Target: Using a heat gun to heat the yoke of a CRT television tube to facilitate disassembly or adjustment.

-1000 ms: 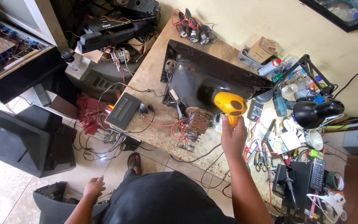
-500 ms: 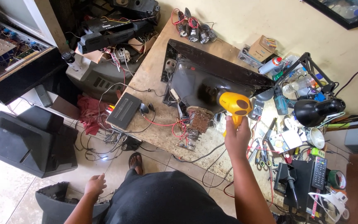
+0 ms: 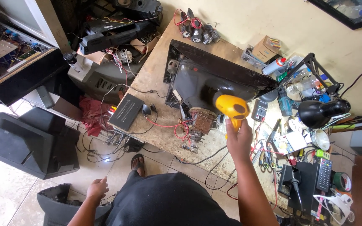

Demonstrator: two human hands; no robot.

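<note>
Since a second ago the yellow blower [image 3: 230,107] has swung a little to the right and tipped further over the dark tube [image 3: 202,86], so its nozzle now looks down onto the back of the glass rather than past it. My right hand [image 3: 239,138] is clamped round its handle from below, arm stretched out over the workbench [image 3: 156,79], which keeps my body clear of the loose wiring. That circuit board [image 3: 197,123] hangs off the tube's neck on red leads, just beside the blower (close enough that I hold the nozzle high, not touching anything).

My left hand [image 3: 97,188] hangs low at my side, fingers loosely curled and holding nothing, just above a grey plastic shell [image 3: 59,205] on the floor. Pliers, screwdrivers and a remote [image 3: 324,169] lie crowded at the bench's right end, under the black lamp [image 3: 321,112], within reach of the working hand.
</note>
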